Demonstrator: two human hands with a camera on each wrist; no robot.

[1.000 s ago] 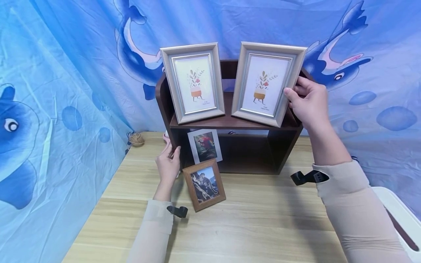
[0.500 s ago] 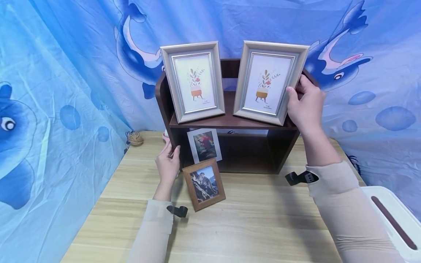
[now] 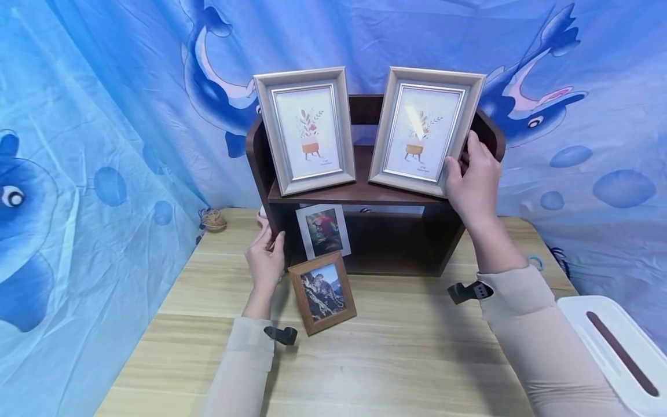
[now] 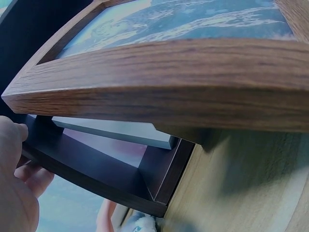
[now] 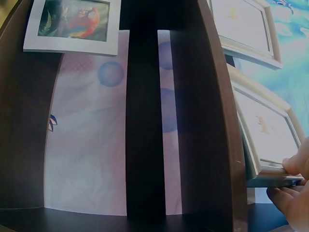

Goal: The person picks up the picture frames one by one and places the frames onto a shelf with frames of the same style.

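Observation:
A dark brown two-tier shelf stands at the table's back. My left hand grips its left side panel, fingers and thumb around the edge in the left wrist view. On the upper tier, my right hand holds a silver-beige picture frame by its lower right side, thumb in front. A matching picture frame leans to its left, apart from it; both show a potted-plant print. On the lower tier sits a white frame with a parrot picture. A wooden frame with a leopard picture stands before the shelf.
A twine ball lies at the back left, and a pink object shows behind the left panel. At right are a white slotted box, a light blue ring and dark cord. Blue dolphin-print cloth hangs behind.
The right-hand frame has shifted slightly right overall and now tips back, with glare on its glass. My right hand has moved left and lower along its edge. The left hand stays put.

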